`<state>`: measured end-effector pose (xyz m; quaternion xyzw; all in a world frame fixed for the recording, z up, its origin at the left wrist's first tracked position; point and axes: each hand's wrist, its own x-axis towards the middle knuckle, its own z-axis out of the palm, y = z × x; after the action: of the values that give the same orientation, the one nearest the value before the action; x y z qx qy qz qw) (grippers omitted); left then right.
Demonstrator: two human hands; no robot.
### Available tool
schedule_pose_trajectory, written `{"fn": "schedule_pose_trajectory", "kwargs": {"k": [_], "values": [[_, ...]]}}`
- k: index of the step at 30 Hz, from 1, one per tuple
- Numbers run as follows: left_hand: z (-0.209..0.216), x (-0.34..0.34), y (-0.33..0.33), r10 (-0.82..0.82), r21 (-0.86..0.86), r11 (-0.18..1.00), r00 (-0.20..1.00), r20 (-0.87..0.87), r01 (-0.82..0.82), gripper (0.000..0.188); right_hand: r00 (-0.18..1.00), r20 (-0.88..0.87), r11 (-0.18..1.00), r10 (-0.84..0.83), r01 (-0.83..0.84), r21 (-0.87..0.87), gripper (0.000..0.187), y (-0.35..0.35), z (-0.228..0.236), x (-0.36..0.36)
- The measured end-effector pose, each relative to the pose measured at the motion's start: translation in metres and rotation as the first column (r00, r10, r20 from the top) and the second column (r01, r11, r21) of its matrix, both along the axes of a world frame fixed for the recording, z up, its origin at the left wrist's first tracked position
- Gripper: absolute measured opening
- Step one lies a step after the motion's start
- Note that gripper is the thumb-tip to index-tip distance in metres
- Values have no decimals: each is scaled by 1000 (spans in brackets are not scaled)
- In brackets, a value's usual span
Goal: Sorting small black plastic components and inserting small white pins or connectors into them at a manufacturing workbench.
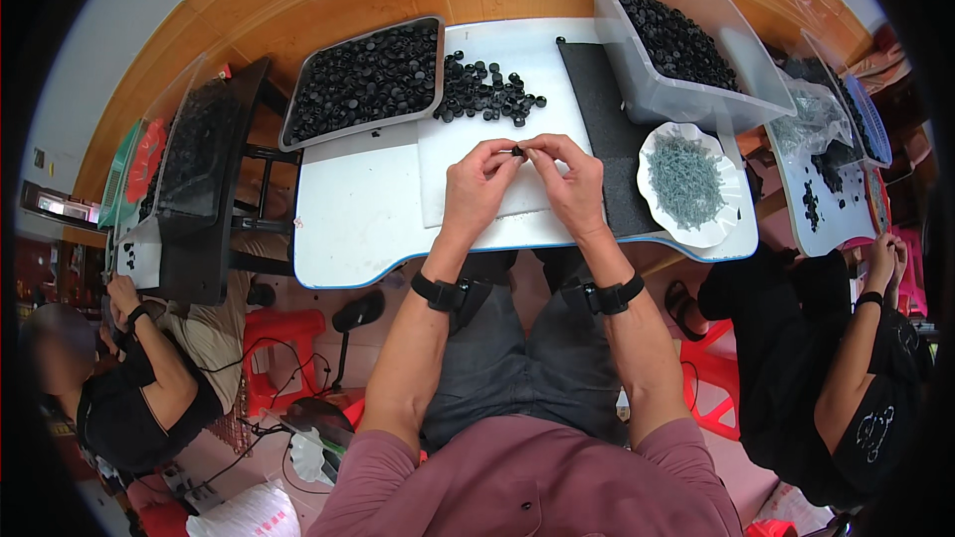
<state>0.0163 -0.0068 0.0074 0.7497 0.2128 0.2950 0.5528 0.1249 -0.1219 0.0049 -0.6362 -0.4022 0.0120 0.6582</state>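
A small black part point(518, 151) is pinched by left hand point(477, 185) and right hand point(571, 185), and could be dropped should either grip slip.

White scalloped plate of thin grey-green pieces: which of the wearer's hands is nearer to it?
Right. The right hand is left of the plate, across the black flat mat; the left hand is farther left, beyond the right hand.
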Motion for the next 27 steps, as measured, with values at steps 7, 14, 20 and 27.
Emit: {"fn": "schedule_pose_trajectory", "kwargs": {"k": [7, 14, 20, 27], "values": [[-3, 0, -1, 35, 32, 999, 999, -3, -35, 23, 999, 13, 998, -41, 42, -42, 13, -1, 2, -2], [-8, 1, 1, 41, 35, 999, 999, 8, -42, 23, 999, -18, 994, -39, 37, -105, 13, -1, 5, -1], [-7, 1, -1, 37, 30, 999, 999, 14, -37, 22, 999, -23, 993, -32, 29, -116, 13, -1, 4, 0], [-5, 0, 0, 45, 34, 998, 999, 11, -46, 20, 998, -58, 988, -16, 7, -153, 13, -1, 5, 1]]}}
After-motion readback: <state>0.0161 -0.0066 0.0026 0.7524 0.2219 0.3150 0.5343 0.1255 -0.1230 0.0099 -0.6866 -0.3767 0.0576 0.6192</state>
